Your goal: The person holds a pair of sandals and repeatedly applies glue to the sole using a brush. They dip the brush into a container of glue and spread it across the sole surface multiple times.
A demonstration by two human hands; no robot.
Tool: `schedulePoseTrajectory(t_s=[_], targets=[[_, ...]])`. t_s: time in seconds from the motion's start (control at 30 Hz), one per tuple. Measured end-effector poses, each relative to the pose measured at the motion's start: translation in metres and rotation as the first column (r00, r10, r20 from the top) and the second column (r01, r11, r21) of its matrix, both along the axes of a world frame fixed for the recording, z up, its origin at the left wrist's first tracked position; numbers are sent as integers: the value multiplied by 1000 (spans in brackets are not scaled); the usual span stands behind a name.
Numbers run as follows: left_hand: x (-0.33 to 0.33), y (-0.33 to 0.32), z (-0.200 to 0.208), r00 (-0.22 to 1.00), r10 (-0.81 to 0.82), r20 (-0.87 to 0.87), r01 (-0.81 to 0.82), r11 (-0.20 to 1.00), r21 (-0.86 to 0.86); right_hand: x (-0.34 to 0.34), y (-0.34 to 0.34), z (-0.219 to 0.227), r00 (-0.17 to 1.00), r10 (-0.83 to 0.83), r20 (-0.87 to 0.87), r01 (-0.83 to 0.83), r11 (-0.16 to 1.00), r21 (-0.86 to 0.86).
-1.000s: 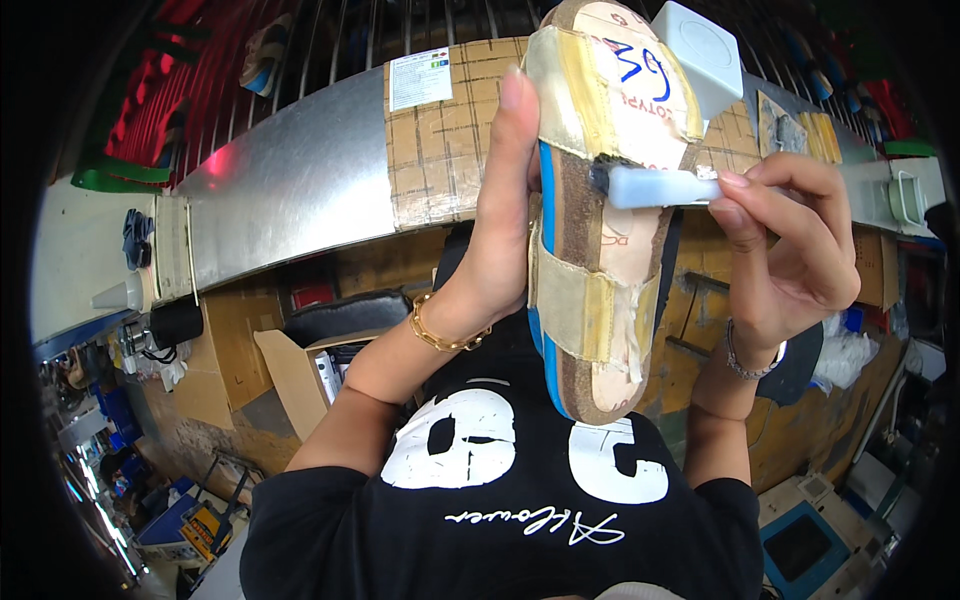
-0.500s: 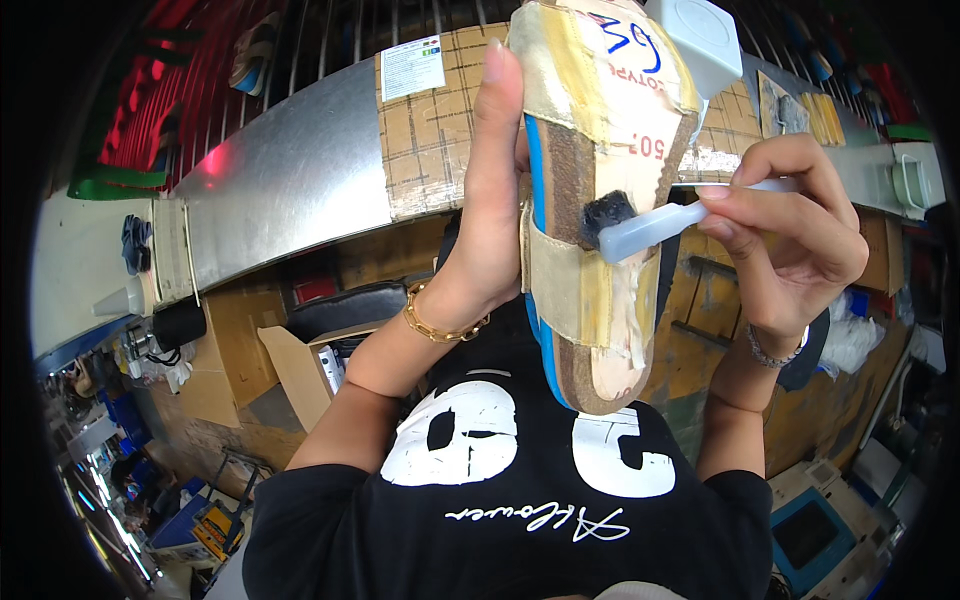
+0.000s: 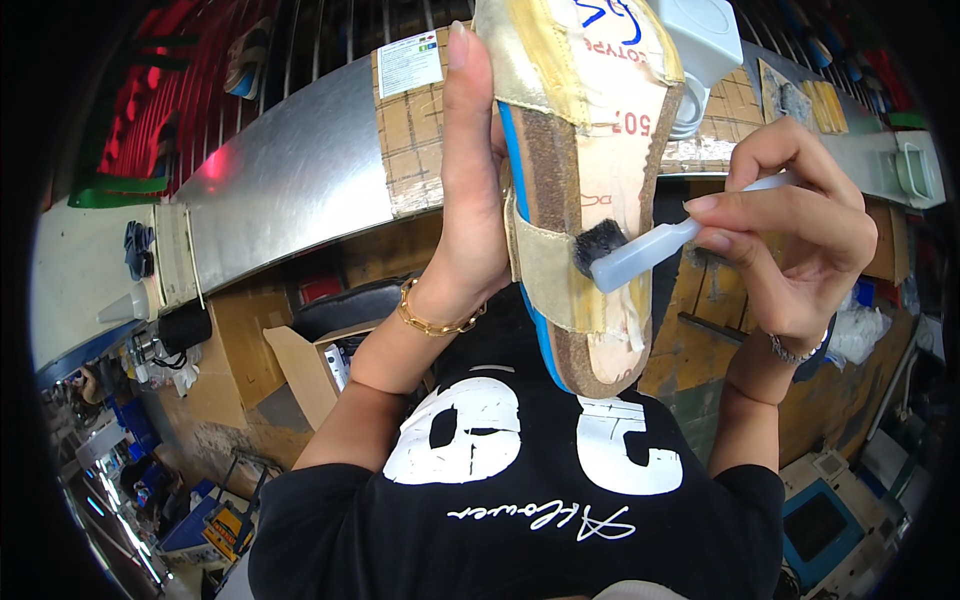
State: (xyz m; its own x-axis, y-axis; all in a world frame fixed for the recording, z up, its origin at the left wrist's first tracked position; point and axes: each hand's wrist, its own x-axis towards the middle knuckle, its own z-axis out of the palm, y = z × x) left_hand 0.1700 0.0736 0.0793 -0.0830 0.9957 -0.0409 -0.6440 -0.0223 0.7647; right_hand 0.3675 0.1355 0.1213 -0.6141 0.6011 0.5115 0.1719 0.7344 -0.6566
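My left hand (image 3: 470, 230) grips a cork-soled sandal (image 3: 600, 140) by its side and holds it upright in front of me. The sandal has a blue sole edge and yellowish taped straps. My right hand (image 3: 790, 240) pinches a brush (image 3: 640, 255) with a translucent white handle. Its black bristles touch the sandal's footbed, right at the lower strap. The top of the sandal runs out of the picture.
Behind the sandal runs a metal bench panel (image 3: 290, 190) with a cardboard-lined section (image 3: 410, 140) and a white plastic container (image 3: 700, 40). An open cardboard box (image 3: 300, 370) stands at lower left. Blue machines (image 3: 820, 520) sit at lower right.
The sandal has come up and closer to the camera. The brush has moved down the footbed from the upper part to the lower strap.
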Motion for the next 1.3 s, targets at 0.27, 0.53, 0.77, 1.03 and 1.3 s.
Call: schedulePoseTrajectory(t_s=[0.27,0.53,0.77,1.03,1.3], targets=[[-9,4,-11,996,-26,83,21,997,68,-1,-8,0,995,-96,10,96,995,21],[-19,3,-28,998,51,42,-57,985,164,1,-11,3,996,-59,67,55,997,63],[-19,1,-34,979,201,-13,-200,978,65,7,-11,7,988,59,145,-64,998,28],[-21,10,-25,912,-159,378,29,944,328,-17,15,-16,984,-99,-150,118,986,122],[-28,8,-21,848,492,-195,-468,869,160,2,-22,-19,987,-151,-46,134,954,-269]])
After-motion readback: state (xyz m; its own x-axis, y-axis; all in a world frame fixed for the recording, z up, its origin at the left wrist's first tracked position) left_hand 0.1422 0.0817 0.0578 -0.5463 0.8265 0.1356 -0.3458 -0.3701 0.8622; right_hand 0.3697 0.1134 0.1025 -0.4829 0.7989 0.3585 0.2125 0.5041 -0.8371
